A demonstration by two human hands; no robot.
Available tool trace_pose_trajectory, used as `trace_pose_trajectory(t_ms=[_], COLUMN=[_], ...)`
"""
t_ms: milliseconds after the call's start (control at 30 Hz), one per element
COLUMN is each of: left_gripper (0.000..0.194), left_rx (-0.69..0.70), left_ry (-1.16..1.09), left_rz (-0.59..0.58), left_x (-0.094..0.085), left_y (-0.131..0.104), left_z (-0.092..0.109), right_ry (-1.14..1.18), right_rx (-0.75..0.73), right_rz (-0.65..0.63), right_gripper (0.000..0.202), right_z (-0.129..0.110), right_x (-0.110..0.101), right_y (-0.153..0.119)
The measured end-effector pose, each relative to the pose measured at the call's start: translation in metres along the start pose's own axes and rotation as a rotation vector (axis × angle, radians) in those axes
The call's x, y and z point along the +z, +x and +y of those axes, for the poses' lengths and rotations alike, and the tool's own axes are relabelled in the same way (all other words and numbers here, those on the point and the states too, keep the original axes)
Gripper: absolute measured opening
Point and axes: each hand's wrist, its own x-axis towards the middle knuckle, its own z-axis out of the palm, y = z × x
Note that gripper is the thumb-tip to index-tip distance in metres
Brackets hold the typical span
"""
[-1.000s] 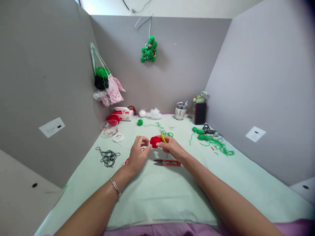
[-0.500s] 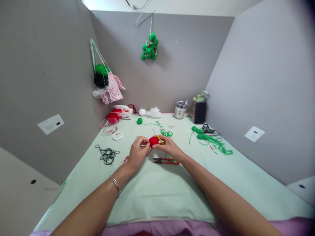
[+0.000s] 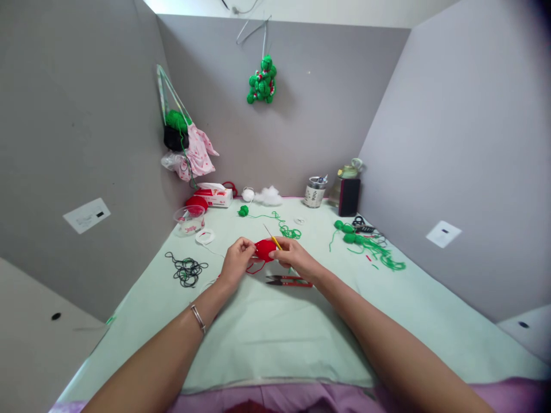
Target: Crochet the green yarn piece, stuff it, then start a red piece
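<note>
Red crochet piece pinched between both hands, hook tip hidden

Grey partitioned booth around a cloth-covered table, daylight from above.
Three plain grey partition walls closing in left, back and right; pale green cloth spread over the table, purple edge along the near side; white labels stuck low on the side walls; bright strip above the back panel, soft even light, faint shadows.
</note>
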Motion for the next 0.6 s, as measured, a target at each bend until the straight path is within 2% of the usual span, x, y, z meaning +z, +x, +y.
trace_pose_trajectory(t_ms=[167, 367, 467, 600], left_gripper=[0.021, 0.031, 0.024, 0.014], left_rx=[-0.016, 0.091, 0.141, 0.157], left_ry=[-0.058, 0.049, 0.132, 0.21], left_rz=[0.043, 0.017, 0.001, -0.037], left_x=[-0.0035, 0.0, 0.0009, 0.0002], left_y=[0.0005, -0.0002, -0.002, -0.0047], left_z=[0.0034, 0.0029, 0.0003, -0.0031], right_ry=[0.026, -0.082, -0.139, -0.182], right_rx=[0.022, -0.038, -0.096, -0.122], right_rz=[0.036, 0.172, 0.207, 0.191], right_gripper=[0.029, 0.029, 0.028, 0.024], right_z=[-0.0006, 0.0039, 0.0061, 0.0072], right_x=[0.0022, 0.0024, 0.0017, 0.0016], right_y=[-0.0026, 0.0023, 0.0047, 0.005])
